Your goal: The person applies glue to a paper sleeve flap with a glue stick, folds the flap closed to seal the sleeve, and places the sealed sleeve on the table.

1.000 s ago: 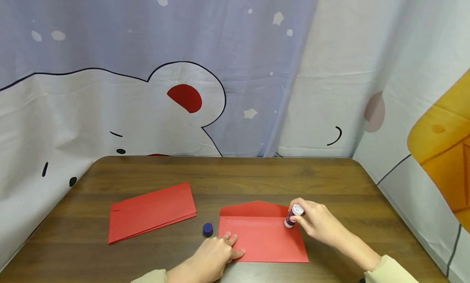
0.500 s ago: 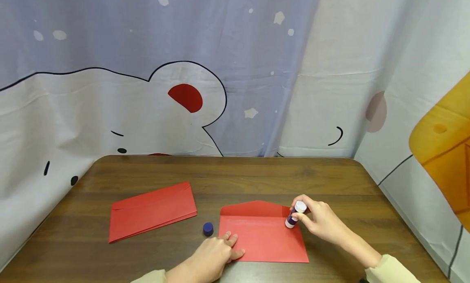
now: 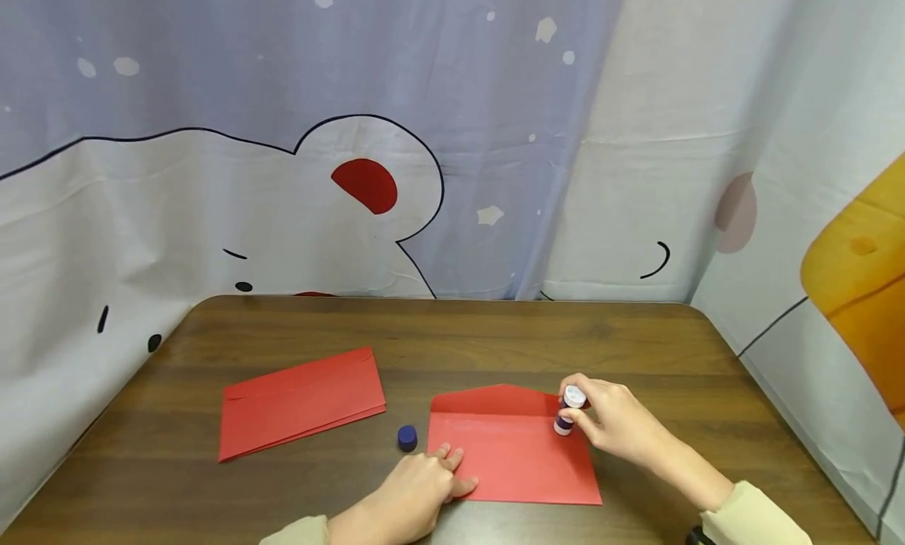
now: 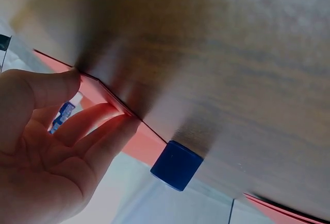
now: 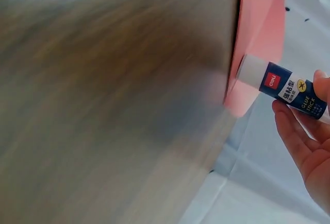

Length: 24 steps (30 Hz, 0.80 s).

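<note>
A red envelope lies on the table with its flap spread away from the person. At its lower left corner the left hand presses the paper down with fingertips and thumb. The right hand pinches a glue stick by its white-ended base. The uncapped end of the stick touches the envelope's upper right part, near the flap fold. A dark blue cap stands on the table just left of the envelope, close to the left hand; in the left wrist view this cap is large.
More red envelopes lie stacked at a slant on the left of the wooden table. A printed curtain hangs behind the table and along its sides.
The glue stick has tilted and shifted very slightly at the envelope's right side. The left hand stays in place on the paper. The head view has turned slightly.
</note>
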Motion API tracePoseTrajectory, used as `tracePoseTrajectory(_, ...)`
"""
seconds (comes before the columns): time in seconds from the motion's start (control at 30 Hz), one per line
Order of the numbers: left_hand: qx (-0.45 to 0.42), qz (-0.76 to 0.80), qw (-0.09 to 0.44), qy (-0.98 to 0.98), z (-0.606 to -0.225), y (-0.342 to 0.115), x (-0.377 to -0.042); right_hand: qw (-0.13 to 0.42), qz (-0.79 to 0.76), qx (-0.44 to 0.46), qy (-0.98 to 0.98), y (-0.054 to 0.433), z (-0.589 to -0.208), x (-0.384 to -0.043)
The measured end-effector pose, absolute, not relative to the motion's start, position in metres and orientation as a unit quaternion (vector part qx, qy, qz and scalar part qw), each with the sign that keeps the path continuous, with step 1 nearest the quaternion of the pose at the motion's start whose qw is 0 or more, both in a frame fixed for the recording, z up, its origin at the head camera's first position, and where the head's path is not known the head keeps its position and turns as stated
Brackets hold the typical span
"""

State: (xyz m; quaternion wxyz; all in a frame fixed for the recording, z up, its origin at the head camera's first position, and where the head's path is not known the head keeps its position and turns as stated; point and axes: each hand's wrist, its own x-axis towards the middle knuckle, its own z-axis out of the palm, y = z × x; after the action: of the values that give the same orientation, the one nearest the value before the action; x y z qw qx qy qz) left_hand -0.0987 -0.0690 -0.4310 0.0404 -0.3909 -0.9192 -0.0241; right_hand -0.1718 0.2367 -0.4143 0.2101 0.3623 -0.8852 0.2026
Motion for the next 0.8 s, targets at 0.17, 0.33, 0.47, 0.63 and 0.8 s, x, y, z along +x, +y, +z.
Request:
tracePoseTrajectory(0.17, -0.392, -0.017, 0.036, -0.919, -0.431, -0.069, -0.098, 0.215, 0.207, 0.355, -0.886, 0.254, -0.414, -0.168)
tracePoseTrajectory(0.33, -0.398, -0.009, 0.052, -0.916, -0.432, -0.070, -0.098, 0.216, 0.224, 0.351, -0.883, 0.262, -0.415, -0.168)
tracePoseTrajectory(0.47, -0.405, 0.000, 0.073, -0.912, -0.433, -0.072, -0.098, 0.217, 0.228, 0.361, -0.878, 0.260, -0.417, -0.169)
tracePoseTrajectory(0.63, -0.403, -0.002, 0.070, -0.912, -0.433, -0.071, -0.097, 0.217, 0.228, 0.378, -0.871, 0.246, -0.417, -0.171)
tracePoseTrajectory(0.8, -0.399, -0.003, 0.060, -0.915, -0.433, -0.070, -0.098, 0.210, 0.224, 0.394, -0.866, 0.229, -0.416, -0.174)
